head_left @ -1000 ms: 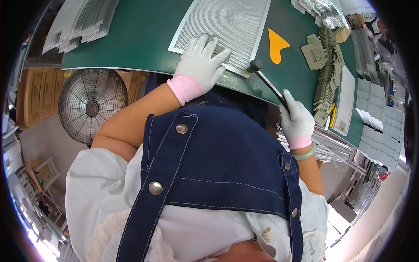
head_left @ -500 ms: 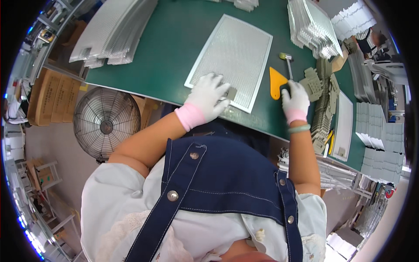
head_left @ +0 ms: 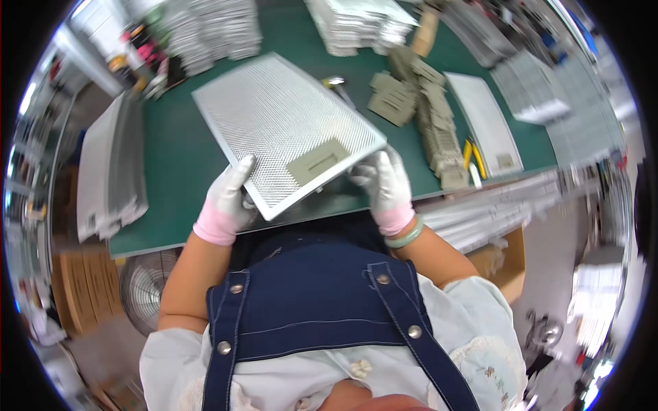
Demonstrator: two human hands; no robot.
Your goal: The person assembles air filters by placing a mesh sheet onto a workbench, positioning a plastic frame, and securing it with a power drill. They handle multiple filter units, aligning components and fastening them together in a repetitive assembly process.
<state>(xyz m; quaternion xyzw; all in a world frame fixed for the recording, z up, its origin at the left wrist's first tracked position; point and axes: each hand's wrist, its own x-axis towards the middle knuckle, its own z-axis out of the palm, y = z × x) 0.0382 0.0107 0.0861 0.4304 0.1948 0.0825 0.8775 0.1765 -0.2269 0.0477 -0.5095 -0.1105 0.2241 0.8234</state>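
Note:
I hold a rectangular silver mesh filter panel [head_left: 281,123] lifted a little off the green table [head_left: 175,164]. A grey plastic latch piece [head_left: 317,161] sits on the panel near its front edge. My left hand [head_left: 229,195], in a white glove with a pink cuff, grips the panel's near left edge. My right hand [head_left: 385,181], gloved the same way, grips its near right corner. A green bangle is on my right wrist.
Stacks of the same mesh panels lie at the left [head_left: 110,171], back left [head_left: 212,31] and back [head_left: 360,24]. A pile of grey latch pieces [head_left: 425,116] and another panel [head_left: 486,127] lie to the right. A floor fan [head_left: 144,291] stands below the table edge.
My right hand has let go of the hammer-like tool and both hands have taken the mesh panel by its near edge and raised it. The view has swung left.

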